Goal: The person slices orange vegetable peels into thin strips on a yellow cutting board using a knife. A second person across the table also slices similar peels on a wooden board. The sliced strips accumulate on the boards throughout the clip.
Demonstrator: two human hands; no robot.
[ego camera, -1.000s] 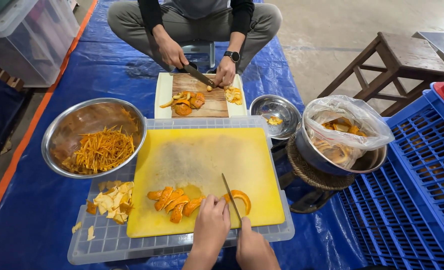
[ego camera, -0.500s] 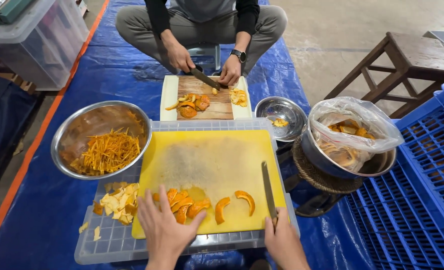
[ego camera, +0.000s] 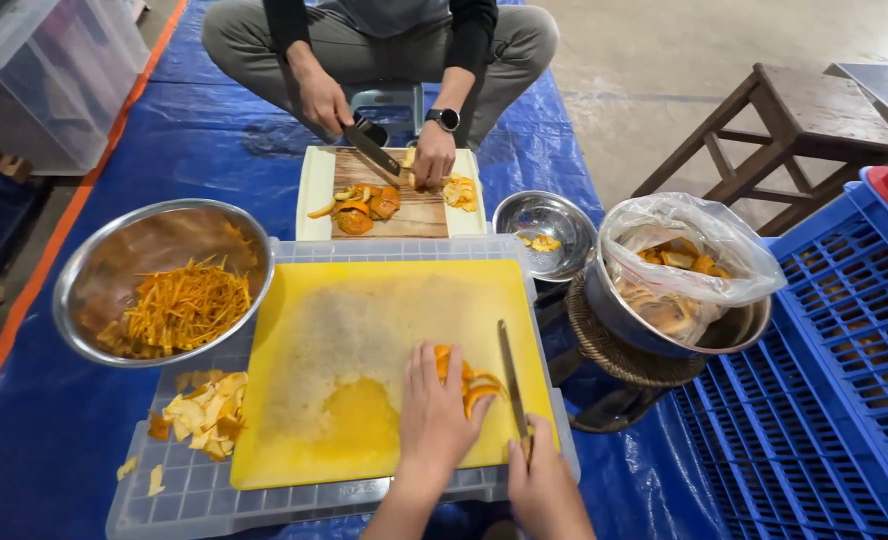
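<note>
My left hand (ego camera: 434, 415) lies flat with fingers pressed down on a small pile of orange peels (ego camera: 469, 383), pinning it on the right part of the yellow cutting board (ego camera: 364, 330). My right hand (ego camera: 544, 485) has its grip clamped around the handle of a knife (ego camera: 511, 380), blade edge down just right of the peels and close to the board's right edge. The left and upper parts of the board are bare. The board sits on an upturned clear crate (ego camera: 204, 490) whose rim shows along the near and left sides, where pale peel scraps (ego camera: 204, 420) lie. A steel bowl of shredded peel (ego camera: 164, 285) touches the crate's left corner. To the right, a bag-lined bowl (ego camera: 679, 270) stands near the board. Across from me, another person's hands cut on a wooden board (ego camera: 394, 195).
</note>
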